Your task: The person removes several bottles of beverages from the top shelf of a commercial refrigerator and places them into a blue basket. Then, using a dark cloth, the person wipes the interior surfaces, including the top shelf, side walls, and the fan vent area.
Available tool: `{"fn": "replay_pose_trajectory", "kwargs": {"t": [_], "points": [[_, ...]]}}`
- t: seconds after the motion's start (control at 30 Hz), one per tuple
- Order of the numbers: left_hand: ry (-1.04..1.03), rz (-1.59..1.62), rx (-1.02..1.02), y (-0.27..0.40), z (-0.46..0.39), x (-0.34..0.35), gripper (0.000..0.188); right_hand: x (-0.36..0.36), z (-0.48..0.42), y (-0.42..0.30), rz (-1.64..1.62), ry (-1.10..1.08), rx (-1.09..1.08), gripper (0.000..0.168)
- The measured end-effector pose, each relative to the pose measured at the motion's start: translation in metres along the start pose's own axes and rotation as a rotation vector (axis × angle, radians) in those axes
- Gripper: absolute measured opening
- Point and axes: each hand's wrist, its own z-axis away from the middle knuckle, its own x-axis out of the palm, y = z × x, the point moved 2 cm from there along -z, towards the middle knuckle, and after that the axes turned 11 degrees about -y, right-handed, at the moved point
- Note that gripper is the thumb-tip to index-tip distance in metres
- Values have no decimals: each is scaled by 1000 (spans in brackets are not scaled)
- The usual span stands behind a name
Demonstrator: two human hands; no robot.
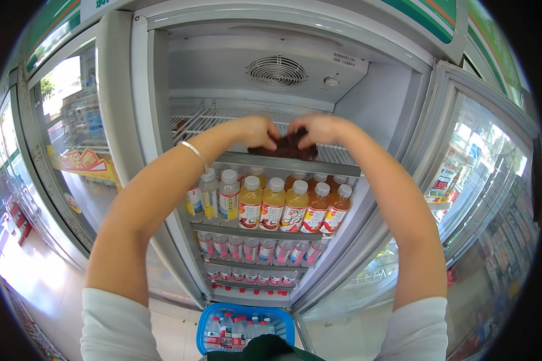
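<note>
Both of my hands are at the front of the top wire shelf (235,116) inside an upright drinks fridge. My left hand (259,131) grips the left part of a dark brown cloth (289,146), which lies bunched over the shelf's front edge. On the cloth's right part is my right hand (314,128), its fingers curled into the fabric. Both hands are slightly blurred. Right below the grey shelf edge (293,163) stands a row of bottled drinks, among them a yellow one (272,203) and an orange one (316,205), with white caps.
Lower shelves hold rows of bottles with pink labels (266,251). A blue plastic basket (202,331) of bottles stands on the floor before me. The glass door (474,149) hangs open at the right. A round fan grille (276,72) and a dial (330,82) are above the shelf.
</note>
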Motion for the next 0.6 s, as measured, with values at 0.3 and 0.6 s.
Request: {"fn": "replay_pose_trajectory", "kwargs": {"t": [0.3,0.6], "points": [[242,-250,-88,-35,-73,20,18,31,-37,1,-42,132,295,34],[-7,-294,-260,-26,-89,16,21,22,-34,25,-2,-56,371,40]]}}
